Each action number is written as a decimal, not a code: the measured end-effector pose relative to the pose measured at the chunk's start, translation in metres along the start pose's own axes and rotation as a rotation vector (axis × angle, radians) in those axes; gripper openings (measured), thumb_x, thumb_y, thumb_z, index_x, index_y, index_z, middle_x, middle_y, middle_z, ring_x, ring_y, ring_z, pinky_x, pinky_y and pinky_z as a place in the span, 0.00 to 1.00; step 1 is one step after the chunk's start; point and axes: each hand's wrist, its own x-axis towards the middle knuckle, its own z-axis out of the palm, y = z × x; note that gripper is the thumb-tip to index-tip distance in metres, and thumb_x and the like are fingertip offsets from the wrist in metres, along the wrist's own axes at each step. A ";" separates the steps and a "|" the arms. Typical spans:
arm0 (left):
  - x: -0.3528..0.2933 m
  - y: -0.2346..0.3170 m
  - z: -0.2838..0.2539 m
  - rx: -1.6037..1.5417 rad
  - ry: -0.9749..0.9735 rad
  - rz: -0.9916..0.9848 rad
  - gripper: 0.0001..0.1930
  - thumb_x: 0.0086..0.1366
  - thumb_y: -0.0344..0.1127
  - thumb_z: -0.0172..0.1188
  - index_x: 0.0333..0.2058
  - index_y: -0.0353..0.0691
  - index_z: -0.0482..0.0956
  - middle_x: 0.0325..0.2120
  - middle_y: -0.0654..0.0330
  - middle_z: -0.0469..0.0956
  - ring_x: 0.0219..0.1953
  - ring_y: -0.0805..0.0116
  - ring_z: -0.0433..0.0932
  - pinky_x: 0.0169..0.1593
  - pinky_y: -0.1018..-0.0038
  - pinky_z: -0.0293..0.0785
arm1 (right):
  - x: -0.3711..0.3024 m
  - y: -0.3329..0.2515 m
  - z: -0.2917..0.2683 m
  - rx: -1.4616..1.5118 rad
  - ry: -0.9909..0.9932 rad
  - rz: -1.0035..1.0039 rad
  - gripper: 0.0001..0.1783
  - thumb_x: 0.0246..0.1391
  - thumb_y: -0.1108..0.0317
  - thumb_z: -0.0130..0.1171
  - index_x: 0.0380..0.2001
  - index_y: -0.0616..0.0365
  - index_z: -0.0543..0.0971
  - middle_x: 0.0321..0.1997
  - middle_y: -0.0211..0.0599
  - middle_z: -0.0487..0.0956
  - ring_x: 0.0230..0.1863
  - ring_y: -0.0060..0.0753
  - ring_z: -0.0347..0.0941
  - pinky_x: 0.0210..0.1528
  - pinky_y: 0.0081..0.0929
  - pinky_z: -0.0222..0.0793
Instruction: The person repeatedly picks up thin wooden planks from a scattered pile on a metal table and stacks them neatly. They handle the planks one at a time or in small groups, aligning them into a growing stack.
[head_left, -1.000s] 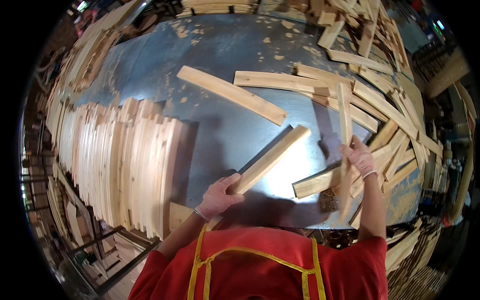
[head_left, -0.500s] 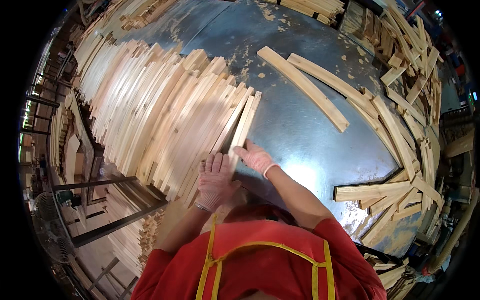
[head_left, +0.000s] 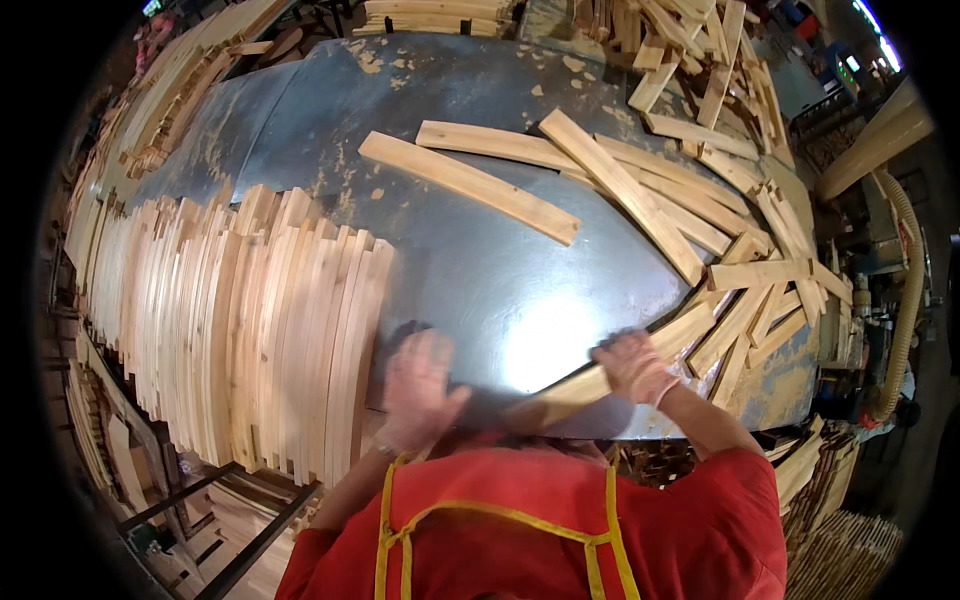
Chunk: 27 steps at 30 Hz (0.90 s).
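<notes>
My right hand (head_left: 637, 370), in a pale pink work glove, is closed over a pale wooden strip (head_left: 573, 392) near the table's front edge. The strip slants up to the right, its near end smeared by motion. Left of it, my gloved left hand (head_left: 418, 388) is held with fingers stretched out and nothing in them, slightly blurred. It is beside the near right end of a tight row of wooden strips (head_left: 265, 330) lying side by side.
The metal table (head_left: 470, 270) carries wood dust toward its far side. A loose strip (head_left: 470, 188) lies across its middle. On the right is a jumbled pile of strips (head_left: 745, 275). Beyond the table stands a ribbed hose (head_left: 910, 290); a dark metal frame (head_left: 255, 550) is at lower left.
My right hand has moved from the row's edge to the right and now grips a strip by the pile. My left hand has come off the row. The view has swung right.
</notes>
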 end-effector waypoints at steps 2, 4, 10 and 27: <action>0.013 0.025 0.040 -0.053 0.056 0.186 0.48 0.58 0.58 0.73 0.73 0.46 0.66 0.72 0.46 0.65 0.75 0.40 0.61 0.76 0.46 0.57 | 0.004 -0.023 -0.029 0.278 0.404 -0.275 0.45 0.51 0.44 0.70 0.71 0.48 0.71 0.72 0.44 0.76 0.74 0.51 0.67 0.77 0.57 0.55; 0.029 0.064 0.045 -0.032 -0.174 0.156 0.46 0.59 0.57 0.71 0.72 0.44 0.67 0.69 0.48 0.68 0.73 0.43 0.63 0.72 0.46 0.62 | 0.031 0.002 -0.116 0.471 0.341 -0.112 0.47 0.50 0.45 0.72 0.72 0.49 0.70 0.75 0.48 0.71 0.74 0.56 0.67 0.74 0.58 0.61; 0.014 0.057 0.079 0.078 -0.300 0.163 0.43 0.57 0.53 0.75 0.70 0.46 0.70 0.65 0.56 0.73 0.66 0.54 0.72 0.68 0.50 0.66 | 0.137 0.183 -0.048 0.479 0.707 0.755 0.40 0.49 0.56 0.71 0.66 0.46 0.70 0.62 0.50 0.78 0.65 0.52 0.75 0.61 0.53 0.71; -0.051 -0.008 0.005 -1.778 0.039 -0.729 0.48 0.58 0.29 0.72 0.76 0.43 0.58 0.49 0.59 0.82 0.48 0.64 0.83 0.57 0.65 0.82 | 0.159 -0.024 -0.192 1.199 0.368 -0.038 0.62 0.46 0.62 0.77 0.81 0.57 0.54 0.74 0.61 0.71 0.72 0.58 0.71 0.72 0.39 0.68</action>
